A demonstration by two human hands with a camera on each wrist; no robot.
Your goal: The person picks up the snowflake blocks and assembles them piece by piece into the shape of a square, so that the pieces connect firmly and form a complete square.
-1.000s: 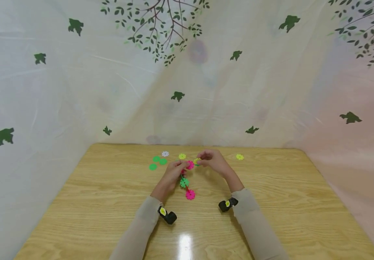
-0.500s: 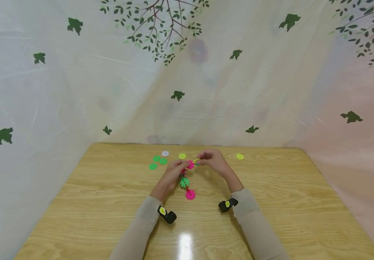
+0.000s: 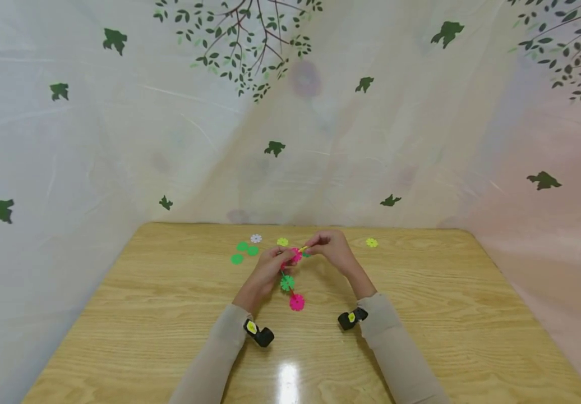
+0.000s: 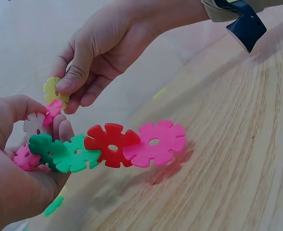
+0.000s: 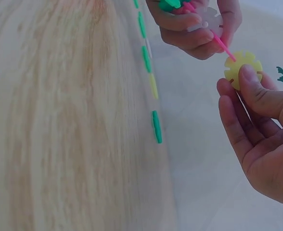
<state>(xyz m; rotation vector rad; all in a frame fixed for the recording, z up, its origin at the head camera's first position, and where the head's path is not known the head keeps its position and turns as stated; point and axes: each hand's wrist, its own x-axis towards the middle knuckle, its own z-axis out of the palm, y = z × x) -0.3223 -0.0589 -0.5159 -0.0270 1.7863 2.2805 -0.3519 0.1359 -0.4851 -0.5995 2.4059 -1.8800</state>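
Observation:
My left hand [image 3: 266, 272] holds a chain of slotted flower-shaped plastic discs above the table. In the left wrist view, a white disc [image 4: 34, 124] and a small-looking pink disc [image 4: 53, 112] show by its fingertips. From the palm side stretch green discs [image 4: 78, 155], a red disc [image 4: 111, 143] and a bright pink disc [image 4: 156, 143], linked edge to edge. Thumb and fingers of my right hand [image 3: 336, 252] pinch a yellow disc [image 5: 234, 72]. Its edge meets the pink disc held at the left fingertips; how deep the slots sit cannot be told.
Several loose discs lie toward the back of the wooden table [image 3: 169, 314]: green discs [image 3: 237, 258], a white disc [image 3: 256, 238], a yellow disc [image 3: 282, 242] and, farther right, another yellow disc [image 3: 372, 242]. A printed cloth [image 3: 210, 168] hangs behind the table.
The yellow disc in my right hand has turned from facing the head camera to nearly edge-on, against the pink disc. Both hands stay almost where they were.

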